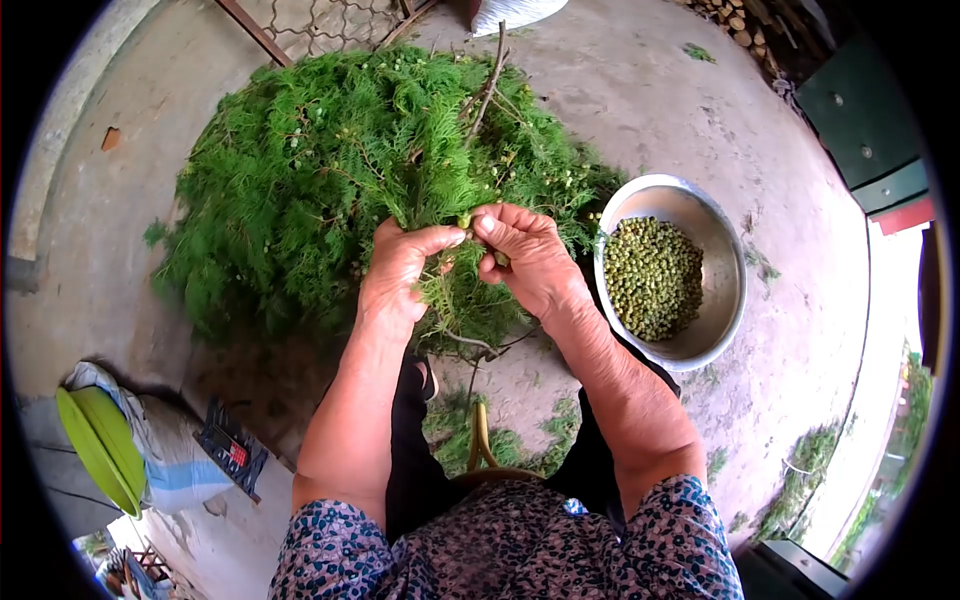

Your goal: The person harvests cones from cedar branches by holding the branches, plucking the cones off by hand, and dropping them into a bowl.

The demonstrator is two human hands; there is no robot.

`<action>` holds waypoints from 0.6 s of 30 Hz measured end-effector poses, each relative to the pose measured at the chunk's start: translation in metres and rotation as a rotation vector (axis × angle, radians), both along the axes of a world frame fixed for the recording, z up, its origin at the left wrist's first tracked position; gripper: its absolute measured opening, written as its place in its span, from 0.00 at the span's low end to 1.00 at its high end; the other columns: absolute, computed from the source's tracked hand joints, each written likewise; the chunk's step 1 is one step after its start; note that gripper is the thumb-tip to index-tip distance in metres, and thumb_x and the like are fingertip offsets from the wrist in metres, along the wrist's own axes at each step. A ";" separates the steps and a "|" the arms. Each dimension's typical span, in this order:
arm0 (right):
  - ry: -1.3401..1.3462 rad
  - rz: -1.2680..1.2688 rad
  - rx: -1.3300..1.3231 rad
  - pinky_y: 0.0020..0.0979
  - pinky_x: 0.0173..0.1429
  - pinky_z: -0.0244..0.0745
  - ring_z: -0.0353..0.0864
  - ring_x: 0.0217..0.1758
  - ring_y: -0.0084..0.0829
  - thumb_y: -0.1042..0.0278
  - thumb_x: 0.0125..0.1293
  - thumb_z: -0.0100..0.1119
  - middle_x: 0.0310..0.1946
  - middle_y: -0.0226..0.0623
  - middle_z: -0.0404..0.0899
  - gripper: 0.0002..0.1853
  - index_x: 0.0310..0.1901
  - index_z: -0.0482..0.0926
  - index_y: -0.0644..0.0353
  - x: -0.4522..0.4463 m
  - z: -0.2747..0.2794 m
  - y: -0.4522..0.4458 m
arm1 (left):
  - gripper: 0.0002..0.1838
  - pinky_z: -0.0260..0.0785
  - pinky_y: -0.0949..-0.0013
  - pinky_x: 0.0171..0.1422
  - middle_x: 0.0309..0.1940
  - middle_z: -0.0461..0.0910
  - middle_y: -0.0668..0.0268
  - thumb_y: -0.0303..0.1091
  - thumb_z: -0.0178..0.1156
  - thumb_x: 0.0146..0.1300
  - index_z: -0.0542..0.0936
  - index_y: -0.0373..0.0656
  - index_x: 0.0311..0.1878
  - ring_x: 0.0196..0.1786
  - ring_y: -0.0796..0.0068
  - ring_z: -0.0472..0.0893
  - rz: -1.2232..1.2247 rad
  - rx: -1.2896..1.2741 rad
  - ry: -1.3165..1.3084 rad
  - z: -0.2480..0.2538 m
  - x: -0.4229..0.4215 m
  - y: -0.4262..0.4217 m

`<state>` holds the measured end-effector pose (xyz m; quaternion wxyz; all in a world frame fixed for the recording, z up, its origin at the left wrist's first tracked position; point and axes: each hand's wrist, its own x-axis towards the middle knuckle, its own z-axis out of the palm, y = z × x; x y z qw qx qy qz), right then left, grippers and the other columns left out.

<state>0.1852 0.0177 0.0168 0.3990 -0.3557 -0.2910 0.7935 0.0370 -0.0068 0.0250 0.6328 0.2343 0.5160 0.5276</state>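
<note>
My left hand [398, 268] is closed around a feathery green conifer sprig [445, 185], its thumb pressed near a small green cone [464, 221]. Against that same cone rest the thumb and forefinger of my right hand [530, 255], pinched together. Another small greenish cone [501, 259] shows among the curled fingers of the right hand. Beyond both hands spreads a large heap of cut conifer branches [290, 170], dotted with pale cones. To the right stands a metal basin [725, 285], partly filled with many small green cones [652, 280].
A bare woody stem [488, 90] sticks up from the heap. At the lower left are a lime-green basin [98, 450] and a whitish sack [180, 455]. Green cabinets [850, 120] and stacked firewood [735, 20] stand at the upper right. Green scraps litter the concrete floor [790, 330].
</note>
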 end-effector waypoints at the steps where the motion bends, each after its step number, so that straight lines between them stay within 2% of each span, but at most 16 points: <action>1: 0.043 0.000 -0.024 0.20 0.19 0.63 0.69 0.17 0.18 0.68 0.60 0.58 0.23 0.27 0.75 0.06 0.33 0.77 0.62 0.000 -0.001 0.000 | 0.12 0.65 0.73 0.27 0.27 0.80 0.66 0.24 0.65 0.42 0.77 0.38 0.33 0.28 0.76 0.77 0.047 -0.022 0.008 0.003 0.003 -0.001; 8: 0.136 0.024 -0.129 0.20 0.20 0.60 0.67 0.16 0.18 0.69 0.60 0.57 0.24 0.26 0.73 0.05 0.35 0.76 0.60 0.001 -0.002 0.002 | 0.12 0.71 0.71 0.33 0.28 0.80 0.61 0.21 0.64 0.42 0.78 0.33 0.34 0.29 0.72 0.79 0.067 -0.022 -0.047 0.015 0.005 -0.004; 12: 0.109 0.031 -0.155 0.20 0.19 0.59 0.65 0.15 0.18 0.70 0.60 0.56 0.23 0.27 0.72 0.05 0.35 0.76 0.60 0.001 0.004 0.001 | 0.12 0.70 0.71 0.33 0.28 0.80 0.61 0.21 0.64 0.42 0.78 0.32 0.34 0.29 0.72 0.79 0.012 -0.024 -0.062 0.004 -0.001 0.000; 18: 0.053 0.075 -0.120 0.20 0.19 0.58 0.63 0.15 0.18 0.64 0.62 0.56 0.23 0.27 0.68 0.08 0.32 0.73 0.59 0.003 0.004 0.003 | 0.13 0.69 0.71 0.32 0.29 0.80 0.62 0.21 0.64 0.42 0.77 0.34 0.35 0.29 0.74 0.78 -0.018 -0.001 -0.033 0.009 0.002 -0.002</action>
